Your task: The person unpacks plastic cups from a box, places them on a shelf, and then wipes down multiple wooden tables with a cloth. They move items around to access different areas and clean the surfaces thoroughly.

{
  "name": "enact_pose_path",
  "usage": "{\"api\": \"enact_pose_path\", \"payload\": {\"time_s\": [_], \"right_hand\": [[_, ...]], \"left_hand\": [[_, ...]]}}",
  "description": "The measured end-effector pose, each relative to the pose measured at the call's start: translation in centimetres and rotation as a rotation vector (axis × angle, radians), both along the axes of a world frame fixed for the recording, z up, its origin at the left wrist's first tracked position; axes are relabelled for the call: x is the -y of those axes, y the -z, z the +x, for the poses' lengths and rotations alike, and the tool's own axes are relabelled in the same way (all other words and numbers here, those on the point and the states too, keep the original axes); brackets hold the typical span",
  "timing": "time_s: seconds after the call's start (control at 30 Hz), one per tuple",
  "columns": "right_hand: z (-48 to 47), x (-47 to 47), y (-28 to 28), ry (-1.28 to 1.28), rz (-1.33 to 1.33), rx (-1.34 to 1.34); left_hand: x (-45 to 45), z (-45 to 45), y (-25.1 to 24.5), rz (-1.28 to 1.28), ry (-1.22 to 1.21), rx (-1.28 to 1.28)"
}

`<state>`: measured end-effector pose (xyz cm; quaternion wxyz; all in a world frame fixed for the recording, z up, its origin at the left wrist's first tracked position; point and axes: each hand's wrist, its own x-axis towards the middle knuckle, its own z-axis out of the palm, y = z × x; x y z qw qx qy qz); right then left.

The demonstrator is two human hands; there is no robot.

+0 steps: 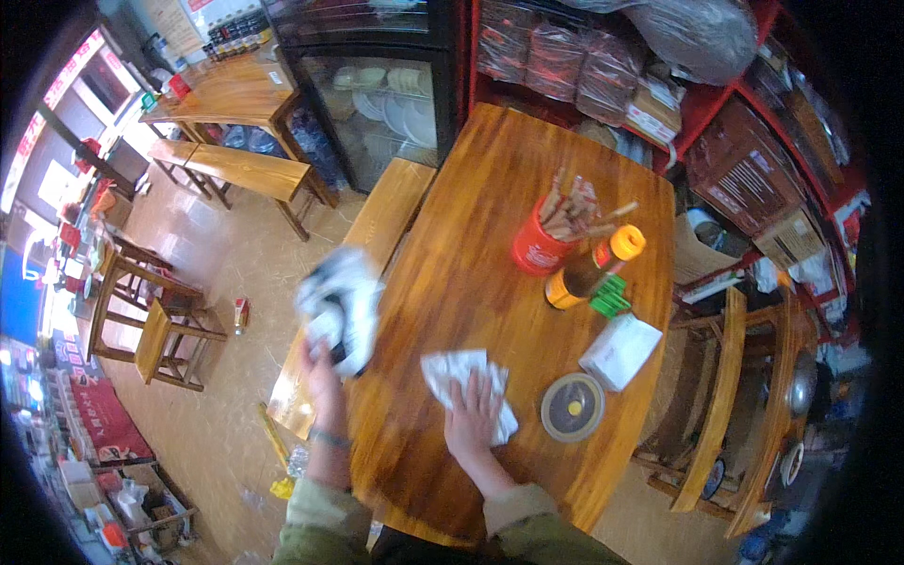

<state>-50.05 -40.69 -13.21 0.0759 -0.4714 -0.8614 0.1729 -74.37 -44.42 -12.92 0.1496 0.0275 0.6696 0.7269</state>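
My left hand [323, 385] grips a white-and-black bundle [347, 282] beside the table's left edge. The bundle is blurred, so I cannot tell whether it is a cloth or a package. Flat on the wooden table [438, 247] lies a white cloth or paper wipe [445, 367], pressed down under the fingers of my right hand [470, 417]. Just right of that hand sits a round lidded container [573, 407] with a yellow knob. A white tissue box [621, 352] stands beyond the container, tilted in my view.
Farther up the table are a red chopstick holder [540, 247], a sauce bottle with a yellow cap [583, 272] and a green object [610, 296]. Wooden benches [385, 212] flank the table. A glass-door cabinet [381, 106] holds dishes. Red shelves [713, 106] carry boxes.
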Motion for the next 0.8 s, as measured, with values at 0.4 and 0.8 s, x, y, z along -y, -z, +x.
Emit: {"api": "enact_pose_path", "payload": {"time_s": [0.4,0.8], "right_hand": [[-18.6,-38.6,2.4,0.229,0.310,0.023],[-12.1,-4.2,1.2,-0.475,-0.137,-0.411]], "left_hand": [[31.5,7.6,-10.5,-0.399,-0.417,0.171],[30.4,6.9,-6.1,0.087,-0.273,0.246]]}}
